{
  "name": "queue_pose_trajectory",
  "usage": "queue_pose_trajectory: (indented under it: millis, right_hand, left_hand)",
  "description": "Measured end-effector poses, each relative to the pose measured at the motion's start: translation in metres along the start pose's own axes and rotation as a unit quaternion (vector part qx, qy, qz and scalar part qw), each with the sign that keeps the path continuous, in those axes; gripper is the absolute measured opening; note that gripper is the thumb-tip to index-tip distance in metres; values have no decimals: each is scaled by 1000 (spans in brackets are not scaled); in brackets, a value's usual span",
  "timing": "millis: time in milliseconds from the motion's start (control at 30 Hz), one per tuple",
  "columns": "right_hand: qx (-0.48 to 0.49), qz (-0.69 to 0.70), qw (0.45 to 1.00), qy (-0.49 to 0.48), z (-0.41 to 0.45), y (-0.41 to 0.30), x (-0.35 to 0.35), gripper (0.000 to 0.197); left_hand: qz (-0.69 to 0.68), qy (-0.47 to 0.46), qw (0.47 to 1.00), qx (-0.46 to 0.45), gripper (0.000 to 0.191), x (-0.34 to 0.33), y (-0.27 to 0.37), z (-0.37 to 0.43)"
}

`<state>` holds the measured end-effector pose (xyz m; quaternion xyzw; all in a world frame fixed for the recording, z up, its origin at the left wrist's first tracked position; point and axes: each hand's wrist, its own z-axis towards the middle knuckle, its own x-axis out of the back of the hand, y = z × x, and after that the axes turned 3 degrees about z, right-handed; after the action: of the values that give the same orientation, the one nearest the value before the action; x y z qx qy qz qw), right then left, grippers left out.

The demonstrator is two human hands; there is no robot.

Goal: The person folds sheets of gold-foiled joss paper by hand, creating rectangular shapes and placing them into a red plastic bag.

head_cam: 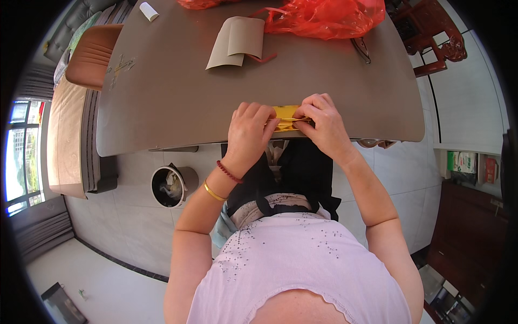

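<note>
A shiny gold foil sheet (285, 112), partly folded, lies at the near edge of the brown table (174, 101). My left hand (251, 128) pinches its left end between thumb and fingers, with a red bead bracelet and a gold bangle on that wrist. At the right end, my right hand (320, 124) grips the foil in the same way, fingertips close together. Both hands rest near the table's edge, a short gap of foil showing between them. The parts of the foil under the fingers are hidden.
Farther back on the table are a curled grey-beige sheet (245, 37), a red plastic bag (323, 18), a pair of glasses (361, 50) and a small white object (149, 11). A brown chair (94, 56) stands at the left. A waste bin (172, 187) is on the floor below.
</note>
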<state>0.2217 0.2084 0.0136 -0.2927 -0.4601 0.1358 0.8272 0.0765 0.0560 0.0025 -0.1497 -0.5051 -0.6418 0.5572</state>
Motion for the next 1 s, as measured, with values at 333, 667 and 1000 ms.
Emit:
queue_pose_trajectory:
  millis: [333,667,1000]
  right_hand:
    - [-28,-48,996,71,-8,1,-14,12]
    - [-39,-88,992,87,-5,-1,-19,17]
    - [77,-174,977,94,-22,-13,-25,41]
  left_hand:
    - [74,15,997,24,10,-11,7,1]
    - [157,59,985,-49,20,-17,10,-7]
    - [191,-43,979,-57,71,-31,25,-34]
